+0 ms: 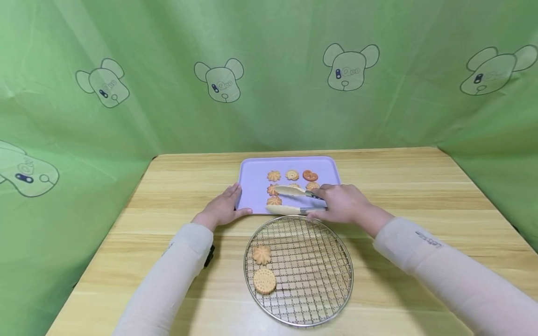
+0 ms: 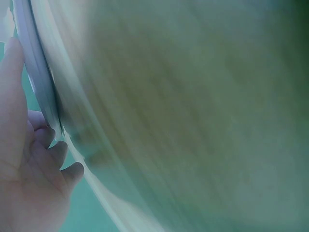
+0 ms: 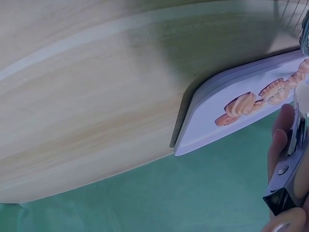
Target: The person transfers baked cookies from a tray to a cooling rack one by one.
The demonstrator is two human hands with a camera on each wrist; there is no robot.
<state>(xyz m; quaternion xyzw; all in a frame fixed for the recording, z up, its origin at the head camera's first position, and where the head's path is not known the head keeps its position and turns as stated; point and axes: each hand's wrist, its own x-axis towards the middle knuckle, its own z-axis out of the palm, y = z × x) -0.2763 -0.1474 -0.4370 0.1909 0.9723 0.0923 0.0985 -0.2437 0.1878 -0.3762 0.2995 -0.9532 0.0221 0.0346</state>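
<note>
A lilac tray (image 1: 254,173) carries several cookies, among them a flower-shaped one (image 1: 273,176), a swirled one (image 1: 292,175) and a brown pretzel-shaped one (image 1: 310,175). My right hand (image 1: 346,204) grips metal tongs with pale tips (image 1: 283,210). The tongs' arms are spread, and between them in the head view lies a flower-shaped cookie (image 1: 274,200) at the tray's front. The upper arm overlaps the middle row and partly hides it. My left hand (image 1: 222,206) rests at the tray's front left corner, thumb along the front edge, fingers against the left side.
A round wire rack (image 1: 308,270) stands just in front of the tray, holding a flower-shaped cookie (image 1: 262,255) and a round dotted cookie (image 1: 265,281) on its left side. The wooden table (image 1: 189,177) is bordered by a green curtain (image 1: 269,126) with bear-head prints.
</note>
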